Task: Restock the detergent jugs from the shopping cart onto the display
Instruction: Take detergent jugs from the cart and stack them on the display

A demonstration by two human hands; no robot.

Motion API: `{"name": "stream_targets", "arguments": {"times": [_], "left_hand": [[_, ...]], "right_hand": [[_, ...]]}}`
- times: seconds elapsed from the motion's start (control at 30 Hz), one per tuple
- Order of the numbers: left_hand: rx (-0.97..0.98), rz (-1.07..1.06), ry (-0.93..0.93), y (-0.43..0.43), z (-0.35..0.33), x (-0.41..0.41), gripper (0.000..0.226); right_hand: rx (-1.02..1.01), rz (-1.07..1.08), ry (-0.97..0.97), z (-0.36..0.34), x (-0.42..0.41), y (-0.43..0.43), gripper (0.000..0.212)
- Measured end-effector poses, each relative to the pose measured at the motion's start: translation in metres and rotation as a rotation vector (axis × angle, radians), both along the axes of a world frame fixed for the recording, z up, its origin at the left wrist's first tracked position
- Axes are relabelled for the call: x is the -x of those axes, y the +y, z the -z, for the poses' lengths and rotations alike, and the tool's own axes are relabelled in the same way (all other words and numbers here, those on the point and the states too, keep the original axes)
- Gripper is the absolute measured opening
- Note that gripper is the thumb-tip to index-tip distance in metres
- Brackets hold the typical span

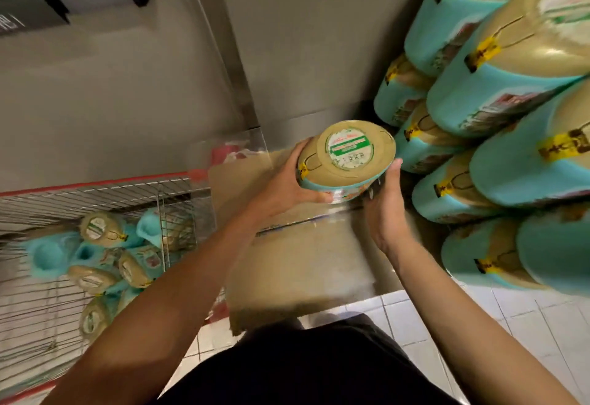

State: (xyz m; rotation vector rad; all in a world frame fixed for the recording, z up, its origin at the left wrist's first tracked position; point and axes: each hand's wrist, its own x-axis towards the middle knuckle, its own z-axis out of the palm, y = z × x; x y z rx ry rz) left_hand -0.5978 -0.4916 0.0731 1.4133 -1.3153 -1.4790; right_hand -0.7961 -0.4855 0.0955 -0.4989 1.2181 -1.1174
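Note:
I hold a turquoise tub with a gold lid [346, 157] between both hands above a cardboard sheet [297, 254]. My left hand [287, 181] grips its left side, fingers curled under the rim. My right hand [386, 203] cups its right side, thumb up against the lid edge. Just to the right, several stacked tubs of the same kind [498, 136] form the display. At lower left, the wire shopping cart [95, 194] with a red rim holds several more tubs [102, 264] lying jumbled.
A grey wall panel with a metal strip [236, 69] stands behind the cardboard. White floor tiles [479, 325] lie at the lower right beneath the stack. My dark clothing [303, 366] fills the bottom centre.

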Motion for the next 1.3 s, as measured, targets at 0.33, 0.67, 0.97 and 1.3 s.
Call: {"name": "stream_targets", "arguments": {"times": [0.33, 0.67, 0.97, 1.3], "left_hand": [[-0.021, -0.016, -0.017, -0.076, -0.012, 0.001, 0.129], [0.002, -0.126, -0.147, -0.105, -0.006, -0.002, 0.104], [0.074, -0.308, -0.389, -0.086, -0.004, 0.012, 0.092], [0.046, -0.505, -0.232, 0.045, 0.003, -0.051, 0.042]], "right_hand": [[-0.017, 0.037, -0.062, -0.002, -0.014, -0.070, 0.050], [-0.081, 0.081, -0.103, -0.013, -0.027, -0.112, 0.043], [-0.112, 0.092, -0.120, -0.010, -0.029, -0.114, 0.047], [-0.066, -0.046, 0.165, 0.005, -0.068, -0.010, 0.016]]}}
